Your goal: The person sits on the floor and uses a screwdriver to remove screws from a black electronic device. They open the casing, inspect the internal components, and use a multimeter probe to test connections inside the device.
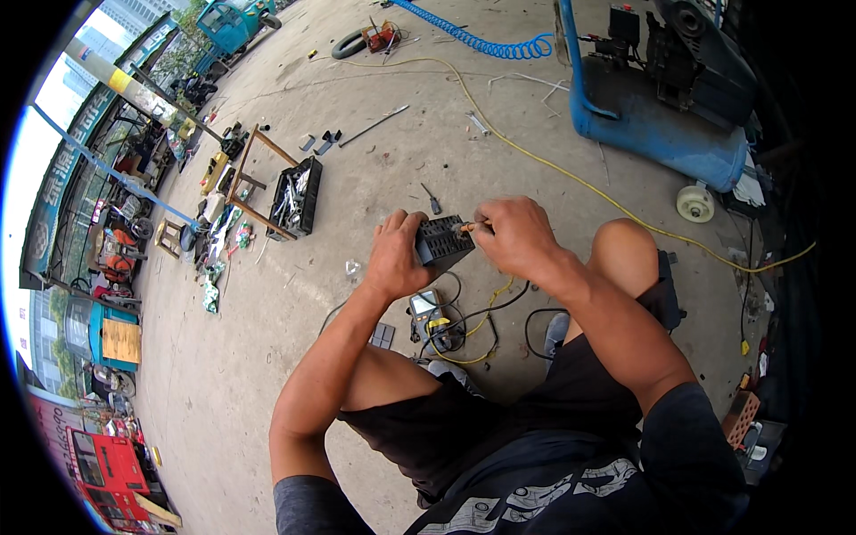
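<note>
My left hand (397, 254) is wrapped round the left side of a dark, finned box-shaped unit (443, 254) and holds it up above the ground in front of my knees. At the unit's right end, my right hand (517, 236) is closed in a pinch. Something small sits at its fingertips, too small to make out. Below them a handheld meter (426, 303) with a grey screen lies on the concrete, with black and yellow cables (486, 312) looped beside it. A screwdriver (432, 198) rests on the ground just beyond the unit.
A black crate of tools (297, 198) stands at left beside a wooden frame (259, 169). A yellow cable (553, 165) crosses the floor to the right. The blue air compressor (660, 134) stands at the far right, and a coiled blue hose (499, 46) lies at the back.
</note>
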Demonstrator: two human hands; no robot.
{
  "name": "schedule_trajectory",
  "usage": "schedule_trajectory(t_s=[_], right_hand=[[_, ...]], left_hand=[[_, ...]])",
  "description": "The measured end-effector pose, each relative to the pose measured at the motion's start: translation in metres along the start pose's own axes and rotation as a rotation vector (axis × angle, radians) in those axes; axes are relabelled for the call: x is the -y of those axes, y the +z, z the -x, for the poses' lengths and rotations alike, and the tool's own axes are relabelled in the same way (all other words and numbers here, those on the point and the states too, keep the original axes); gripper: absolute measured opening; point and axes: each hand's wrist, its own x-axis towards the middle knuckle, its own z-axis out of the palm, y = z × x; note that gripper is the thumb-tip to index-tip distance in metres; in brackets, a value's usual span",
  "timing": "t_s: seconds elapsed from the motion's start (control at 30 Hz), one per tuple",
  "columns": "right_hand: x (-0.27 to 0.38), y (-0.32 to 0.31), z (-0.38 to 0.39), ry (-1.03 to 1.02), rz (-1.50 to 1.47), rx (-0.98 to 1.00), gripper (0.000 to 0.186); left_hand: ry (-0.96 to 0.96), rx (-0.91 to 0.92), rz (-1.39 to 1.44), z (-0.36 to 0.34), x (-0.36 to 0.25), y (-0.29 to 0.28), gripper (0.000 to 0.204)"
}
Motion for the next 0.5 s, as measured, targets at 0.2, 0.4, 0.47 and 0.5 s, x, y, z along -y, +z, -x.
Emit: schedule_trajectory(t_s=[0.2, 0.4, 0.47, 0.5], right_hand=[[-0.003, -0.011, -0.002, 0.006, -0.037, 0.054, 0.020], [-0.003, -0.002, -0.002, 0.013, 0.026, 0.095, 0.016], [-0.003, -0.001, -0.002, 0.013, 0.037, 0.108, 0.016], [-0.003, -0.001, -0.002, 0.013, 0.042, 0.114, 0.016]], left_hand=[[-0.001, -0.019, 0.012, 0.000, 0.003, 0.001, 0.075], [0.006, -0.022, 0.009, 0.000, 0.002, 0.000, 0.075], [0.009, -0.020, 0.011, 0.000, 0.001, 0.000, 0.075], [0.008, -0.017, 0.010, 0.000, 0.000, 0.000, 0.075]])
